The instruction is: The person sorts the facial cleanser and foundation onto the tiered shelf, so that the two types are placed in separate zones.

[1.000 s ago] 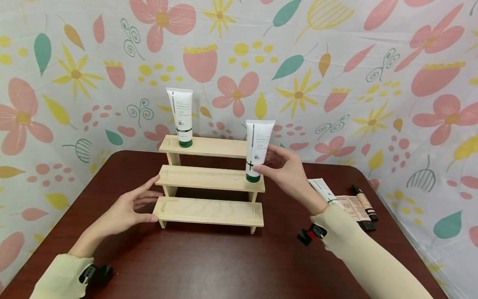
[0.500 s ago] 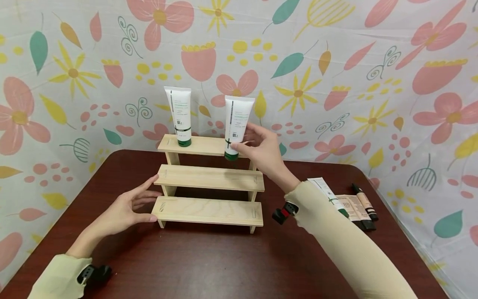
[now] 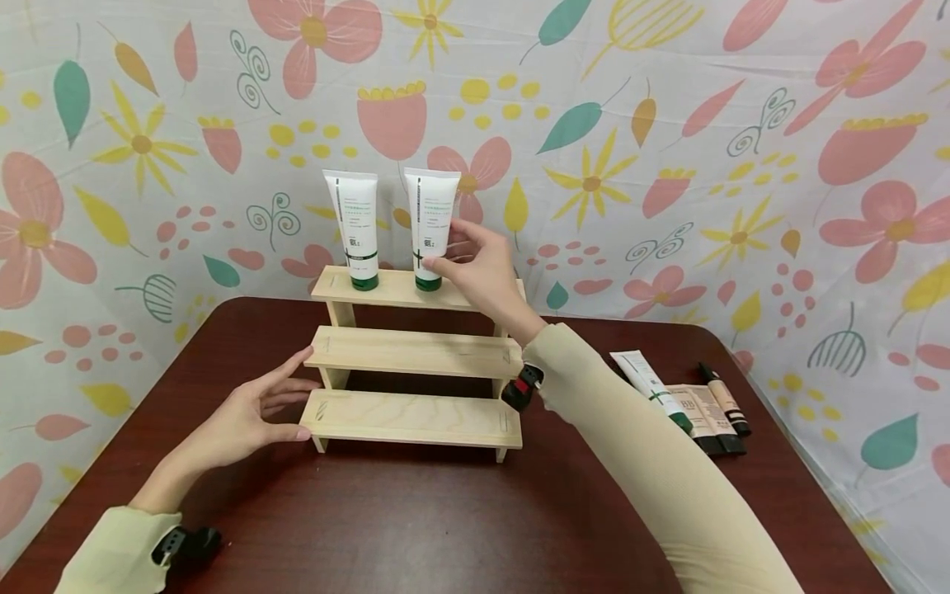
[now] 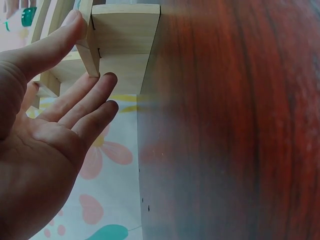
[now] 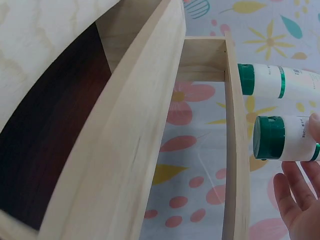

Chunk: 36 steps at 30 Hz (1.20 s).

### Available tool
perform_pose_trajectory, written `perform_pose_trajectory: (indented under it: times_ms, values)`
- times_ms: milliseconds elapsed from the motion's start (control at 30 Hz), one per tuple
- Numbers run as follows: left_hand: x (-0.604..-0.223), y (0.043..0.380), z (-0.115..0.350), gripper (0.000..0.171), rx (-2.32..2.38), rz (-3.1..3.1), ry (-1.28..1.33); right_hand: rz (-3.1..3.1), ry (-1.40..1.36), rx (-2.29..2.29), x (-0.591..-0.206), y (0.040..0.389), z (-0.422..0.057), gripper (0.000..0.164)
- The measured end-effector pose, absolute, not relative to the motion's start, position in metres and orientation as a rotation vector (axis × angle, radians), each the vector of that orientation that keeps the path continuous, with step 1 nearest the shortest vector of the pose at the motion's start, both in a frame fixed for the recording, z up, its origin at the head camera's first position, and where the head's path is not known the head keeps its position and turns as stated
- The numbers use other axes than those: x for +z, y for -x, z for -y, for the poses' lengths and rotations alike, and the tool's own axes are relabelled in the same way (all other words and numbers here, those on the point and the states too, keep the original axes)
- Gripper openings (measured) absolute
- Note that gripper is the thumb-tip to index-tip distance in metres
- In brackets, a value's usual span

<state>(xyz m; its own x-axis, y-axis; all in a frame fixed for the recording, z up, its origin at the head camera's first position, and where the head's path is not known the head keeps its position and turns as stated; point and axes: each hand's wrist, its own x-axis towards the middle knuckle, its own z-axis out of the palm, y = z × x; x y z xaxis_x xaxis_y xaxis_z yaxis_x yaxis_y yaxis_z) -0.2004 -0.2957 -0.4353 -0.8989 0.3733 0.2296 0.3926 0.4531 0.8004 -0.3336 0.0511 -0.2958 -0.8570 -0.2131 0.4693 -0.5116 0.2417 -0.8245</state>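
My right hand [image 3: 482, 268] pinches a white squeeze tube [image 3: 432, 216] with a green cap between thumb and fingers, cap down, above the top shelf of a three-tier wooden rack [image 3: 416, 351]. In the right wrist view a narrow gap shows between this tube's green cap [image 5: 270, 138] and the shelf. A matching white tube [image 3: 356, 223] stands upright on the same shelf, to the left. At the rack's left end is my left hand [image 3: 241, 425], fingers extended; its thumb and fingertips touch the ends of the lower shelves. The left wrist view shows its palm [image 4: 35, 165] facing the wood.
On the right of the dark red table [image 3: 416, 528] lie another white-and-green tube [image 3: 649, 386], beige tubes [image 3: 686, 412] with black caps and a slim beige tube [image 3: 723, 398] with a black end. A flower-patterned cloth [image 3: 564, 99] hangs right behind the table.
My right hand has carried its tube up and left, from over the right end of the middle shelf to above the top shelf beside the standing tube. The left hand stays put.
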Motion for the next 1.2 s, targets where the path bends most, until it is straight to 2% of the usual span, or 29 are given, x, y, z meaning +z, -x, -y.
perform_pose_trajectory:
  times_ms: [367,1200]
  values:
    - [-0.436,0.199,0.296,0.111,-1.48,2.663,0.694,2.304,-0.622,1.639,-0.3,0.345,-0.035,0.054]
    - [-0.434,0.198,0.293,0.109,-1.498,2.636,0.716,2.326,-0.628,1.559,-0.303,0.343,-0.033,0.054]
